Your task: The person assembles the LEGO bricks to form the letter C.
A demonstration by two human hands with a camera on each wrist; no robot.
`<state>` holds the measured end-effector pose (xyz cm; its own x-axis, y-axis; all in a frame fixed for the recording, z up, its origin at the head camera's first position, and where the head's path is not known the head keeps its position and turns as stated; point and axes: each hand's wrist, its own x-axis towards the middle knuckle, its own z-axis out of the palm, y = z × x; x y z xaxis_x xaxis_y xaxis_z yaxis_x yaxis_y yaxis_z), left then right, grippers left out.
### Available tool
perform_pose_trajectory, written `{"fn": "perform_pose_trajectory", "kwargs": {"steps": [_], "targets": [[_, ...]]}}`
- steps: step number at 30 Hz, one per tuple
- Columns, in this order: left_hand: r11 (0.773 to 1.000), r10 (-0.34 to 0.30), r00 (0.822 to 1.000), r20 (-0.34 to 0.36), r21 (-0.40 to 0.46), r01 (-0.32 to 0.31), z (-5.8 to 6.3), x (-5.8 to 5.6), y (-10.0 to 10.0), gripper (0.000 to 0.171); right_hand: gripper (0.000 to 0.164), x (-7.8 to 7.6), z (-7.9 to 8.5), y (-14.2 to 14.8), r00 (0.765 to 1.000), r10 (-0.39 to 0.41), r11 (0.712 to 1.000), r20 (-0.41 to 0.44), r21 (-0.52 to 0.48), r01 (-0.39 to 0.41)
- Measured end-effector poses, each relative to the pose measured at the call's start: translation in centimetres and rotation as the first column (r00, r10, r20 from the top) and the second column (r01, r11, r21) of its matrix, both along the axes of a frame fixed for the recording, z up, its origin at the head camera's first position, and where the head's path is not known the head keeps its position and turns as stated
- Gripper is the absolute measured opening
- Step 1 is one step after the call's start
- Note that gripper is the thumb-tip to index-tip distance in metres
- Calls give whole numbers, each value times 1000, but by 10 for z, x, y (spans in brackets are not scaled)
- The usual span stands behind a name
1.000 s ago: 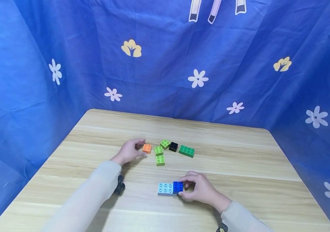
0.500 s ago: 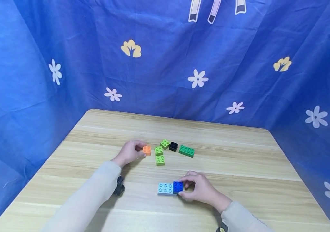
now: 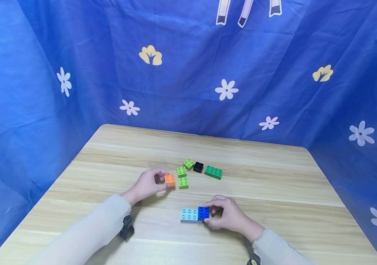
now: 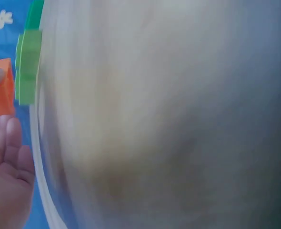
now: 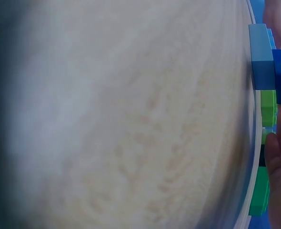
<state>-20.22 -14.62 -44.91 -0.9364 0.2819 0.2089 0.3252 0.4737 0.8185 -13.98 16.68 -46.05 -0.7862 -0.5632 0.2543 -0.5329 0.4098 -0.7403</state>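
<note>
Between thumb and fingers, my left hand (image 3: pixel 149 184) pinches an orange toy building brick (image 3: pixel 170 180), which looks lifted off the table in the left wrist view. My right hand (image 3: pixel 229 215) grips a dark blue brick (image 3: pixel 203 212) by its sides. That blue brick sits on the right end of a longer light blue brick (image 3: pixel 188 215), whose remaining studs show. Just right of the orange brick lie two lime green bricks, a nearer one (image 3: pixel 183 182) and one behind it (image 3: pixel 181 171).
A third lime brick (image 3: pixel 188 164), a black brick (image 3: pixel 198 167) and a long green brick (image 3: pixel 213 172) lie farther back on the wooden table (image 3: pixel 268 184). Blue patterned cloth (image 3: pixel 188 88) hangs around the table's back and sides.
My left hand has taken hold of the orange brick and brought it nearer to me and slightly right. The right hand and the blue bricks have stayed in place.
</note>
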Motion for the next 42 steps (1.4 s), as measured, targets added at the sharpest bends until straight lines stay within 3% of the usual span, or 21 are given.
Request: {"fn": "perform_pose_trajectory", "kwargs": {"steps": [5,11,20,32,42], "targets": [[997,-71,997,-26,25,71,-1,17,8,32,38,0,-1,0,1000,0,1000,-14,-1,0],[986,-158,987,18,59,157,-1,37,15,36,38,0,-1,0,1000,6,1000,-22,-2,-6],[975,-222,975,13,25,221,2,59,23,36,37,0,0,0,1000,1,1000,15,-3,-1],[965,-260,966,9,25,259,-7,65,31,34,38,0,0,0,1000,3,1000,5,-11,-3],[967,-256,966,26,-3,257,-4,65,34,32,36,-1,-2,0,999,21,1000,-38,-18,-22]]}}
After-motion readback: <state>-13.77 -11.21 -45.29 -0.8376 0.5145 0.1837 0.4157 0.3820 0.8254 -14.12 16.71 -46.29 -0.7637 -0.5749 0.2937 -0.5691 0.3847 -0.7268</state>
